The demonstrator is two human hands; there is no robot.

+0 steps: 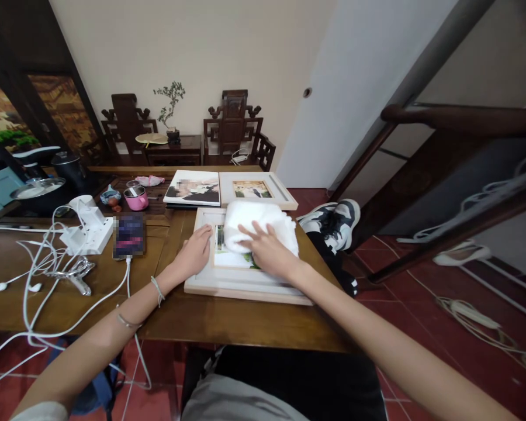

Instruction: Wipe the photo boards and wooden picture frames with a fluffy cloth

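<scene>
A picture frame (249,290) with a pale wooden border and a photo inside lies flat near the table's front edge. My left hand (196,250) holds its left side, fingers bent over the rim. On the frame's glass rests a folded, fluffy white towel (254,219), covering much of the photo. My right hand (269,248) lies on the towel with its fingers spread and pressing down; the thumb is partly hidden. Behind are a second framed photo (284,197) and a white-edged picture panel (197,181), side by side.
A phone (128,235) on a cable, a white power strip (99,237), tangled white cords and a shiny silver object (81,275) occupy the table's left. Further back stand a pink cup (137,200) and a dark kettle (68,169). Black-and-white shoes (344,222) appear right of the table.
</scene>
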